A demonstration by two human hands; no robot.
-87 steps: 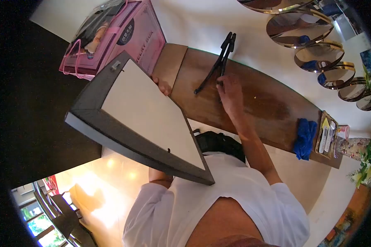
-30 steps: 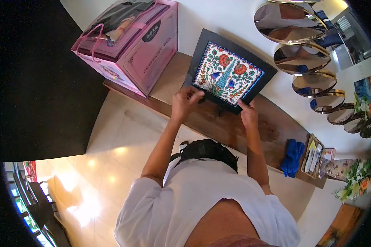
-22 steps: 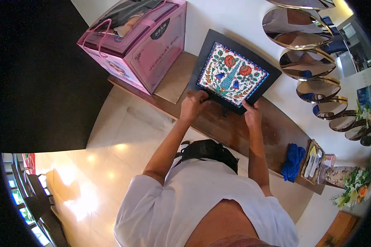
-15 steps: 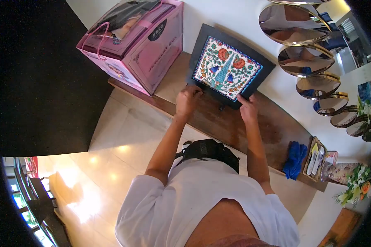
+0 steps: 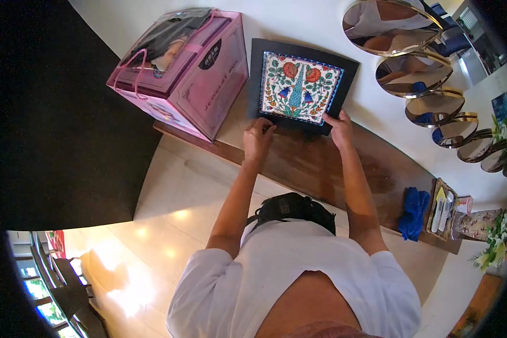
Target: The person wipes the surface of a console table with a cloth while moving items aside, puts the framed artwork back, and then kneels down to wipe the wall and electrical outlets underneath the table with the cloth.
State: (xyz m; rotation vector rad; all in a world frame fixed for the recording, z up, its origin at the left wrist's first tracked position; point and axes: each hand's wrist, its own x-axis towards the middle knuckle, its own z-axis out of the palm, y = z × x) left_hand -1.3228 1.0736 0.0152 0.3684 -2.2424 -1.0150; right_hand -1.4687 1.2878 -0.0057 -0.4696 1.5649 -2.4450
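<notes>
A framed floral picture (image 5: 300,87) with a wide black border stands upright against the wall on the wooden shelf. Its panel shows red flowers, blue birds and green leaves. At its lower left corner, my left hand (image 5: 257,141) is closed with the fingers curled onto the border. My right hand (image 5: 341,130) grips the lower right corner, thumb on the front and fingers along the side edge.
The brown wooden shelf (image 5: 377,169) runs along the white wall. A pink gift box (image 5: 191,84) stands to the left. Blue cloth (image 5: 414,214), a basket (image 5: 440,211) and flowers (image 5: 498,248) are on the right. Oval gold-rimmed mirrors (image 5: 394,28) hang above.
The framed picture has turned counter-clockwise and shifted left, so it now sits nearly level. Both hands keep their places at its lower corners. The camera view has tilted slightly.
</notes>
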